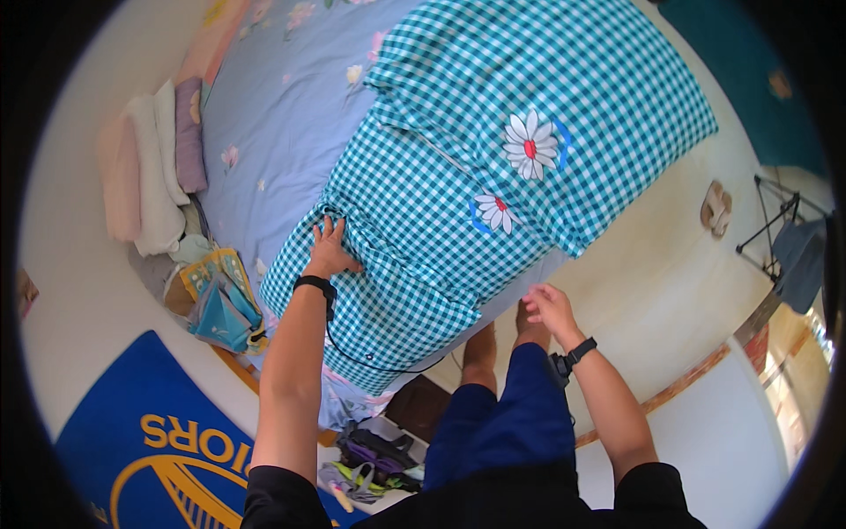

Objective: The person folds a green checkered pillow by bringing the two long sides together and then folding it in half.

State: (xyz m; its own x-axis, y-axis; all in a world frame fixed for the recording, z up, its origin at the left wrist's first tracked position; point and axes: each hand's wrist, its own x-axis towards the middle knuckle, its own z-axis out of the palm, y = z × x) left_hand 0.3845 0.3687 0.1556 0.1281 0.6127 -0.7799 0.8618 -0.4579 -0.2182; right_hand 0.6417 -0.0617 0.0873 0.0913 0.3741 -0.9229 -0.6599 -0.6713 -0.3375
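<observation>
Two teal-and-white checked pillows lie across the bed. The farther pillow [617, 115] is plump, with a large white daisy and a red centre. The nearer pillow [423, 198] overlaps it and has a smaller daisy, its left and near parts gathered into folds. My left hand [331, 251] rests on the nearer pillow's left part, fingers spread over a bunched fold. Loosely bent and slightly apart, the fingers of my right hand [548, 306] hold nothing. It hovers in front of my legs, right of the bed's near edge. Both wrists wear dark bands.
A pale lilac flowered sheet [273, 115] covers the bed. Folded blankets [154, 172] and a pouch-like blue-and-yellow item [225, 309] sit along its left side. Bags [379, 458] are on the floor near my legs. Slippers [716, 210] and a folding chair [797, 256] stand right.
</observation>
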